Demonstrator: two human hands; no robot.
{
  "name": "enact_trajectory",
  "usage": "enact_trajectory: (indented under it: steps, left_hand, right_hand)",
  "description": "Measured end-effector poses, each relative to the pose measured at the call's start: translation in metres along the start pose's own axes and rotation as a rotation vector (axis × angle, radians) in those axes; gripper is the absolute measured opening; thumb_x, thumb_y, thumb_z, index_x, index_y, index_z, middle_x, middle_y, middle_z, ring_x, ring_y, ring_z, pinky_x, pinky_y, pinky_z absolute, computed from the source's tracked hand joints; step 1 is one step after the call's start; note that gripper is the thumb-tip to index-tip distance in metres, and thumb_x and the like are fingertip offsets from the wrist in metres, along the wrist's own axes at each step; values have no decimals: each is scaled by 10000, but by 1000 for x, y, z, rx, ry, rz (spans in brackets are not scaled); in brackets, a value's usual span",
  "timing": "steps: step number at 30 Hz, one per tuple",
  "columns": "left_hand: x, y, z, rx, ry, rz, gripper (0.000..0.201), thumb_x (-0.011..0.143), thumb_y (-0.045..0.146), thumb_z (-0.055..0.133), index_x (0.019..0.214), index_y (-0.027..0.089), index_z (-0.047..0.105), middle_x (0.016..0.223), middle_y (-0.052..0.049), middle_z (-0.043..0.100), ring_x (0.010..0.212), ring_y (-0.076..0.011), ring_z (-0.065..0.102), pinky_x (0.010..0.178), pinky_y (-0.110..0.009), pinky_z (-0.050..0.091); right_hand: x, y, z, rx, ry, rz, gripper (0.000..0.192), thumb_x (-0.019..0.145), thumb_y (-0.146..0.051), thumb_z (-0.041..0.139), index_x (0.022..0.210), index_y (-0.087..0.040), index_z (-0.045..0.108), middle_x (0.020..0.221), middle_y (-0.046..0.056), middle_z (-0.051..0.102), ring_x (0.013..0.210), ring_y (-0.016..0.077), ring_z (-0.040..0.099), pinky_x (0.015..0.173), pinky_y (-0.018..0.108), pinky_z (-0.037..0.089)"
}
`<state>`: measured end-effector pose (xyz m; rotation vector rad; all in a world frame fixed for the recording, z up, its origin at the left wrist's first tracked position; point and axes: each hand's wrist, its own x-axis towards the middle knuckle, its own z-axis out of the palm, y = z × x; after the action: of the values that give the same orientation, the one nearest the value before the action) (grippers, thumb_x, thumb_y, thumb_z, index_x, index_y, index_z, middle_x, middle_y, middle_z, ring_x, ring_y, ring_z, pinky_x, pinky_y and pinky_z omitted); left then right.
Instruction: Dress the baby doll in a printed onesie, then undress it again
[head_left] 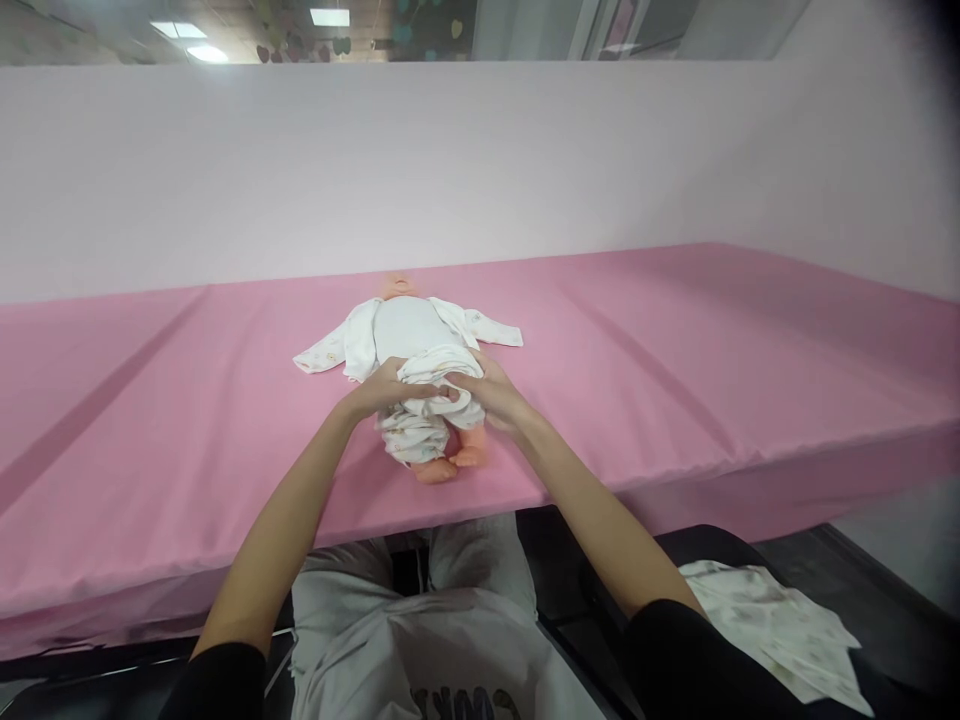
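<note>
On the pink-covered table lies a baby doll [411, 328] on its back, feet toward me. A white patterned jacket [360, 335] is on its arms and lies open at the front over a pale torso. White printed baby pants [414, 438] are bunched around its legs, and the bare feet [450, 465] stick out below. My left hand [394, 388] grips the bunched cloth from the left. From the right, my right hand [487, 388] holds the same cloth, with its thumb on top near the waistband. Some fingers of both hands are hidden by the folds.
The pink cover [637, 370] has several creases and reaches the table's front edge close to my lap. A white wall [450, 160] rises behind it. To my lower right, a white printed cloth [772, 620] lies on a dark chair [697, 545].
</note>
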<state>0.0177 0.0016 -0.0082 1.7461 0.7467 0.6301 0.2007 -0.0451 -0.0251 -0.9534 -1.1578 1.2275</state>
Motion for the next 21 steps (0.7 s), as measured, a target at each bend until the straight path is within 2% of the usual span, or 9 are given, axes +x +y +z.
enact_trajectory:
  steps: [3, 5, 8, 10, 13, 15, 17, 21]
  left_hand:
    - [1, -1, 0, -25, 25, 3, 346, 636, 329, 751, 897, 114, 678, 794, -22, 680, 750, -168, 608, 675, -265, 456]
    - [2, -1, 0, -67, 32, 35, 311, 632, 289, 750, 877, 118, 663, 789, -12, 675, 751, -156, 605, 679, -251, 453]
    - [2, 1, 2, -120, 14, 77, 249, 646, 257, 733, 828, 117, 636, 733, -5, 663, 712, -141, 601, 672, -245, 455]
    - [1, 2, 4, -125, 7, 77, 222, 651, 254, 723, 787, 116, 614, 655, 5, 633, 640, -130, 582, 633, -243, 454]
    - [-1, 4, 6, -107, 4, 56, 252, 636, 245, 737, 806, 115, 605, 633, 12, 616, 593, -118, 562, 594, -235, 453]
    - [-1, 3, 5, -108, -7, 53, 285, 629, 240, 752, 842, 113, 613, 684, 0, 637, 621, -121, 577, 608, -234, 464]
    - [-2, 2, 3, -124, -29, 53, 318, 629, 242, 761, 886, 113, 626, 750, -18, 662, 676, -135, 604, 642, -242, 482]
    - [-1, -3, -2, -109, -131, 48, 338, 644, 250, 763, 939, 122, 658, 835, -38, 688, 780, -162, 640, 716, -260, 502]
  right_hand:
    - [-16, 5, -1, -137, -15, -83, 413, 701, -417, 730, 1020, -188, 599, 966, 46, 669, 855, 199, 623, 734, 322, 519]
    - [-34, 11, -6, -248, 22, -164, 413, 756, -450, 683, 1064, -193, 586, 1050, 66, 650, 950, 214, 609, 804, 345, 514]
    - [-67, 27, -15, -430, 209, -318, 403, 827, -449, 608, 1141, -203, 549, 1172, 93, 591, 1088, 224, 561, 937, 386, 469]
    - [-90, 39, -18, -595, 281, -335, 423, 842, -435, 592, 1187, -200, 526, 1202, 110, 573, 1124, 239, 541, 982, 423, 437]
    - [-111, 53, -16, -872, 189, -282, 485, 804, -391, 640, 1227, -193, 511, 1202, 132, 580, 1122, 294, 533, 965, 495, 427]
    - [-114, 56, -12, -1026, 143, -287, 410, 799, -334, 640, 1172, -185, 559, 1164, 143, 598, 1099, 323, 537, 948, 533, 418]
    - [-111, 54, -11, -1048, 120, -302, 312, 837, -299, 588, 1132, -197, 593, 1134, 139, 611, 1070, 315, 557, 928, 523, 433]
    - [-105, 45, -17, -758, 133, -318, 345, 901, -327, 515, 1235, -244, 544, 1240, 104, 574, 1116, 252, 559, 904, 420, 491]
